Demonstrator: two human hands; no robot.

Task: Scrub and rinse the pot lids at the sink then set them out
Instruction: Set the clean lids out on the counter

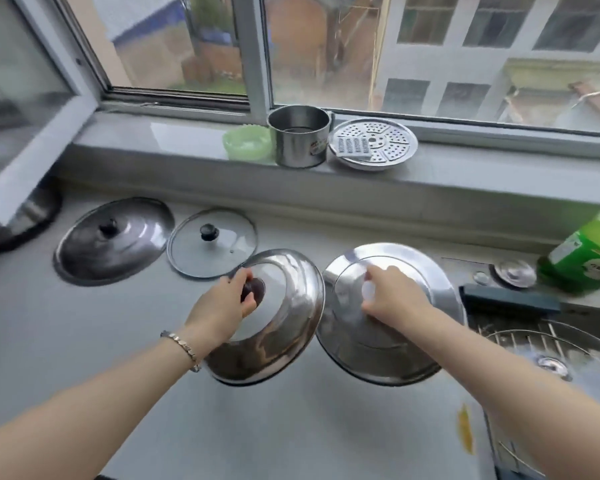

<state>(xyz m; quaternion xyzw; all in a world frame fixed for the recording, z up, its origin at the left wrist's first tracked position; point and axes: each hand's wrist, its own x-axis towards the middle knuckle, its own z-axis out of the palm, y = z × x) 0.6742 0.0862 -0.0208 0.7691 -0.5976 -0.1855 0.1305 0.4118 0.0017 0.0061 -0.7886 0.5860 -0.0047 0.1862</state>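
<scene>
Two hands each hold a pot lid by its knob above the grey bench (66,341). The left hand (222,301), with a bracelet (182,344) at the wrist, has its fingers curled round the dark knob (255,289) of a domed steel lid (291,299), which is tilted. The right hand (394,297) grips the white knob (368,289) of a flatter steel lid (354,348), also tilted. The two rims come very close; whether they touch cannot be told. Farther back on the bench a glass lid (222,258) and a large steel lid (125,251) lie flat, side by side. To the right is the sink (596,362) with a wire rack (541,337) and a green bottle (582,251) beside it. On the windowsill (174,140) stand a green bowl (246,143), a steel pot (298,140) and a perforated steamer plate (373,145).
</scene>
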